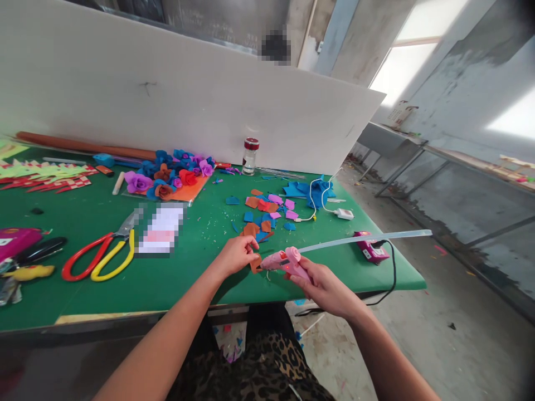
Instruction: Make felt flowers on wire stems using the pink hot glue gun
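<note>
Gripping the pink glue gun (292, 264) by its handle, the right hand (325, 287) is wrapping its fingers fairly snugly round it, nozzle pointing left, probably for steady aim. The left hand (236, 256) is curling, thumb and fingertips nearly together, pinching a brown piece (255, 264) by its edge. That piece is sitting just at the nozzle, over the near side of the green table (200, 289); whether the two are touching, cannot tell. The edge hold is seemingly leaving the piece's face exposed and the fingertips off the hot end. A long glue stick (363, 239) is jutting from the gun's rear, out to the right, where it is presumably clearing both hands. Loose cut pieces (275, 216) in blue, brown, red and purple are lying just beyond the hands, likely for short reaches. Finished-looking flowers (167, 177) are clustering farther left at the back, apart from the loose pieces, perhaps so they are not getting crushed. Scissors (109, 250) are resting left of the hands, handles facing the person's side, seemingly for easy pickup. At the right, a black cord (393, 275) is running from a magenta box (371, 252) over the table's near edge, apparently avoiding the working spot.
</note>
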Demonstrator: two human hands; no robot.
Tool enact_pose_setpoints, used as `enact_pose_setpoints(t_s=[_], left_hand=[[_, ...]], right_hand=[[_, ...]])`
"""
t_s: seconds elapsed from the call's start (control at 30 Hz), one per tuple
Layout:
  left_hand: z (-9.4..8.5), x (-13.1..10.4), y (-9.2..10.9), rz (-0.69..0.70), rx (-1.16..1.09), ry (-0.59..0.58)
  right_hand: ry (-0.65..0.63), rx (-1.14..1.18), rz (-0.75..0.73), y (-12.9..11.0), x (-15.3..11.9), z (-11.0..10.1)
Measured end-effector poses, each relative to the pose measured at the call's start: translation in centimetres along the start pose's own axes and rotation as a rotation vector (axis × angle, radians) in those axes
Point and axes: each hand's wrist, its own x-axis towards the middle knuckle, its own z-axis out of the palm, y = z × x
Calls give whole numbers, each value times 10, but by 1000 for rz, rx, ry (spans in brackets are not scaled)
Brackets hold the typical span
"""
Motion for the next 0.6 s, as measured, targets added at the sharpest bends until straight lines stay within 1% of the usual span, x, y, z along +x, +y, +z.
enact_pose_setpoints(t_s=[0.43,0.6], left_hand=[[-2,-1,4,-13,28,-12],[0,0,1,-10,21,-17]], right_hand=[[1,-72,-15,-3,-1,-5],[-1,-66,16,-3,0,-6]])
